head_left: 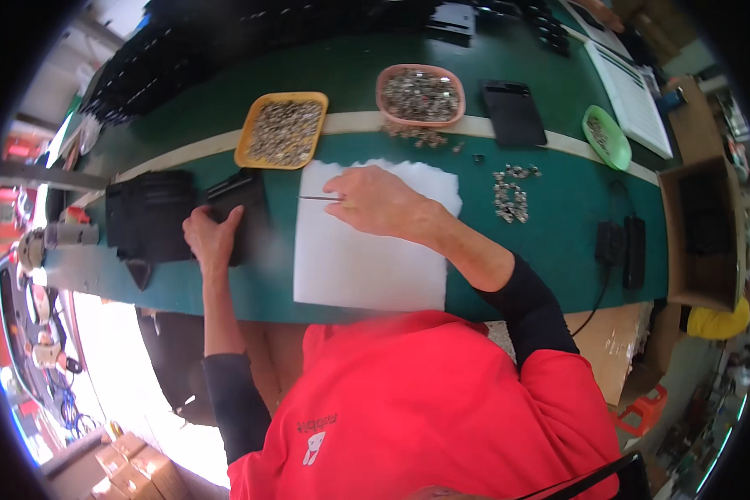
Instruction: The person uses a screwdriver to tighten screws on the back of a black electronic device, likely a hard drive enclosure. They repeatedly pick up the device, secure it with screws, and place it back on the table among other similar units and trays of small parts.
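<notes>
My left hand (212, 237) grips the near left edge of a flat black panel (251, 218), thumb and fingers apart on either side of its edge. Just left of it is a stack of black panels (150, 212). My right hand (379, 200) is closed over a white sheet (367, 271) laid on the table. From its fingers a thin metal rod-like tool (315, 198) sticks out to the left. The tool's handle is hidden in the hand, so its exact kind does not show.
Beyond the sheet stand a yellow tray (282, 131) and a pink tray (421, 94) of small metal parts. Loose metal parts (511, 193) lie to the right, near a black plate (513, 114), a green dish (606, 137) and a black adapter (610, 242). A cardboard box (679, 279) adjoins the right edge.
</notes>
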Action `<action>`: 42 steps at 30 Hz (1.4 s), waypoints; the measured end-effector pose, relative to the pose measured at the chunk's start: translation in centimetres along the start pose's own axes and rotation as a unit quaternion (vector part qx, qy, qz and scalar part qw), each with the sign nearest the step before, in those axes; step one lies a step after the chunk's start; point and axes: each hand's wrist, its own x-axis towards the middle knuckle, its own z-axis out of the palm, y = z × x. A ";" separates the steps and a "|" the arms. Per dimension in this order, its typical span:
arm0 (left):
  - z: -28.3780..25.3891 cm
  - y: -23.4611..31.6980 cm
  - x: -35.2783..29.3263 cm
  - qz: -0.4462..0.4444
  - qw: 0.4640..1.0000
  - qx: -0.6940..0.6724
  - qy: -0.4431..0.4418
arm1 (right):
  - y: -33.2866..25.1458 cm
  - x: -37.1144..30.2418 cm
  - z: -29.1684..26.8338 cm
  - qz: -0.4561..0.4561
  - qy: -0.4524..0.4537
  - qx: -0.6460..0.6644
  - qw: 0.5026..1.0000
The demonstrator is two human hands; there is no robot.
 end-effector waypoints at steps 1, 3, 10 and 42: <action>0.0 -0.6 0.0 0.006 1.000 -0.011 0.002 | 0.6 -0.2 -0.6 0.014 0.032 0.003 0.999; 0.5 -0.6 0.1 0.021 1.000 -0.016 0.001 | 5.3 -0.3 -3.0 0.031 0.017 -0.141 0.989; 0.6 0.9 0.3 0.024 0.999 -0.007 -0.031 | 13.9 -7.4 -17.1 0.335 0.220 -0.339 0.851; -4.5 15.0 -13.3 0.378 0.926 0.022 0.007 | 5.9 -9.5 -13.3 0.265 0.213 -0.023 0.940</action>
